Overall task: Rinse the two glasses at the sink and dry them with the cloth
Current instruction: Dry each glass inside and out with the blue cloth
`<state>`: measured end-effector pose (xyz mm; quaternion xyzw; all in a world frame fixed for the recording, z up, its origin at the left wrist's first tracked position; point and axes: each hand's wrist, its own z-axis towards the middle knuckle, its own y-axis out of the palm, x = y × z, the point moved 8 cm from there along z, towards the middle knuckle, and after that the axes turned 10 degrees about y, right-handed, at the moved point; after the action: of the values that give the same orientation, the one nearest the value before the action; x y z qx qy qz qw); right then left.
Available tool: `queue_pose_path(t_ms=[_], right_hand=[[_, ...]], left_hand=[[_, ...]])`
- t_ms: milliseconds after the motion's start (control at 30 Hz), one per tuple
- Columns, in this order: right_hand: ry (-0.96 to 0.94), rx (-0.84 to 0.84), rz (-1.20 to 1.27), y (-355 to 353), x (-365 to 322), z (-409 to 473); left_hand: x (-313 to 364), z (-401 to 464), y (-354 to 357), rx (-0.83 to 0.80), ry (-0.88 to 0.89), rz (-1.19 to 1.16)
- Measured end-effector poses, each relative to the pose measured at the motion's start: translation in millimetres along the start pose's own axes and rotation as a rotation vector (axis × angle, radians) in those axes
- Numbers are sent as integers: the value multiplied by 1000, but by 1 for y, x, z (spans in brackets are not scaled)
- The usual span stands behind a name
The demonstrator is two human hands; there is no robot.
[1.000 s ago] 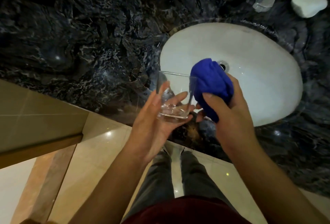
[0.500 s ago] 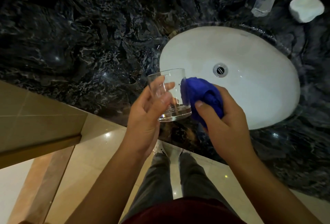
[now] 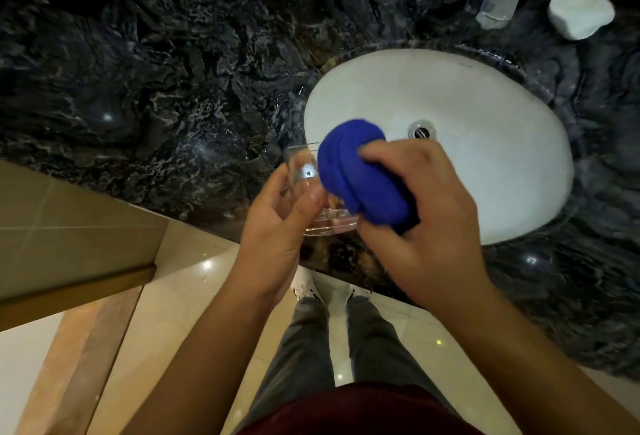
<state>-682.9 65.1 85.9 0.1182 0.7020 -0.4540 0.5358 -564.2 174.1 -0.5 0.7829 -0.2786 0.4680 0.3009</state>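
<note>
Left hand [image 3: 277, 226] has its fingers curled round the glass [image 3: 313, 199] at mid-frame while the right hand [image 3: 422, 226] grips a balled-up blue cloth [image 3: 356, 175] pushed against the glass from the right, both over the sink's [image 3: 485, 171] lower-left edge, soap [image 3: 581, 10] upper right.
</note>
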Motion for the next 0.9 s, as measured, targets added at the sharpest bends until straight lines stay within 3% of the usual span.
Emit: queue_pose_path(t_ms=[200, 333, 433, 500, 567, 900], right_hand=[[22, -145, 56, 9, 15, -24], [63, -326, 70, 9, 34, -30], [345, -347, 339, 2, 60, -22], [542, -277, 513, 3, 77, -12], [616, -241, 544, 14, 84, -1], [535, -358, 381, 81, 88, 13]], left_hand=[[-9, -5, -8, -5, -50, -127], [-13, -12, -17, 4, -69, -199], [-10, -13, -27, 8, -40, -188], [-9, -11, -38, 16, 10, -101], [-4, -9, -42, -20, 73, 45], [-11, -5, -63, -119, 361, 669]])
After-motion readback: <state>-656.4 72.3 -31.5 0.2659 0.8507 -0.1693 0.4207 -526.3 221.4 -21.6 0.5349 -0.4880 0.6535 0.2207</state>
